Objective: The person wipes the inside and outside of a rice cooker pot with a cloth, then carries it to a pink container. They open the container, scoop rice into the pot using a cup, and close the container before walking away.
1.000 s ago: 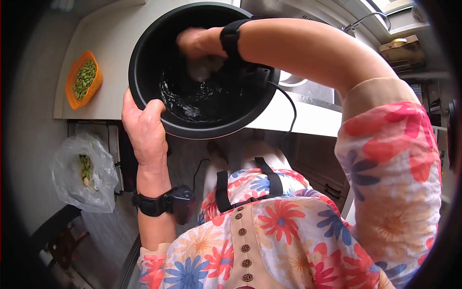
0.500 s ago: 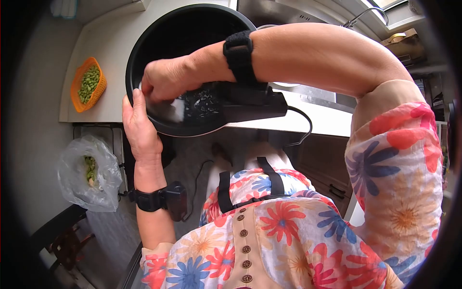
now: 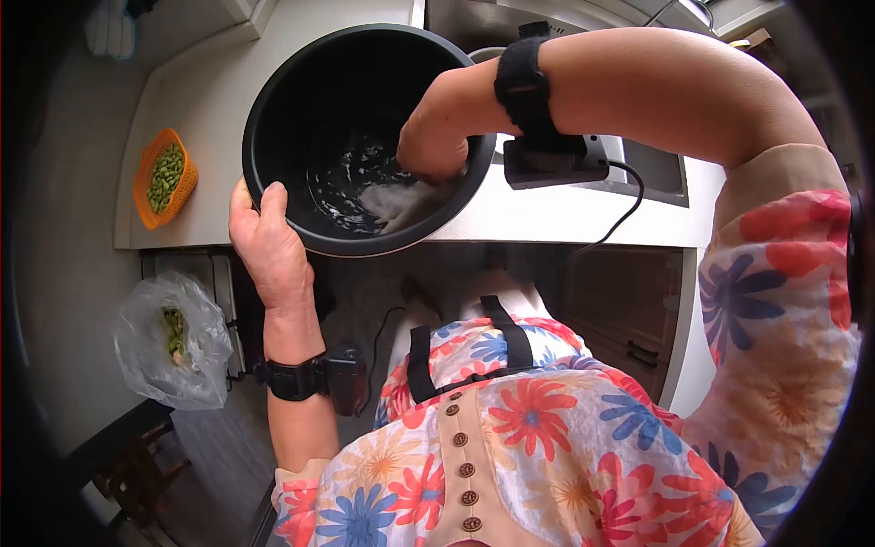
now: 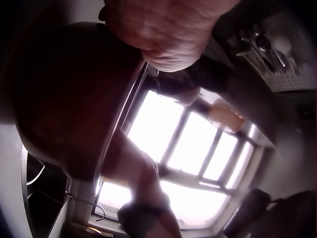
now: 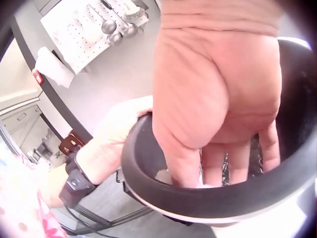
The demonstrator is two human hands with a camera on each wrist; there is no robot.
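Note:
A deep black pot (image 3: pixel 305 105) with a little water in its bottom is tilted toward me at the counter's front edge. My left hand (image 3: pixel 272 248) grips its rim at the left, thumb over the edge and fingers around the outside. My right hand (image 3: pixel 436 137) is down inside the pot, near its right wall. Under it lies a soft white cloth (image 3: pixel 398 201), blurred by motion. In the right wrist view the fingers (image 5: pixel 213 163) reach down behind the rim, and a bit of white shows beside the thumb; the fingertips are hidden.
An orange basket (image 3: pixel 189 187) of green beans stands on the white counter (image 3: pixel 196 109) to the left. Below it hangs a clear plastic bag (image 3: pixel 205 365) with green scraps. A metal sink (image 3: pixel 670 173) lies to the right, partly behind my right arm. Ladles (image 5: pixel 109 27) hang on a pegboard.
My right hand has swept with the white cloth from the pot's far side to the left wall, then across to the right. The left hand keeps its grip on the rim.

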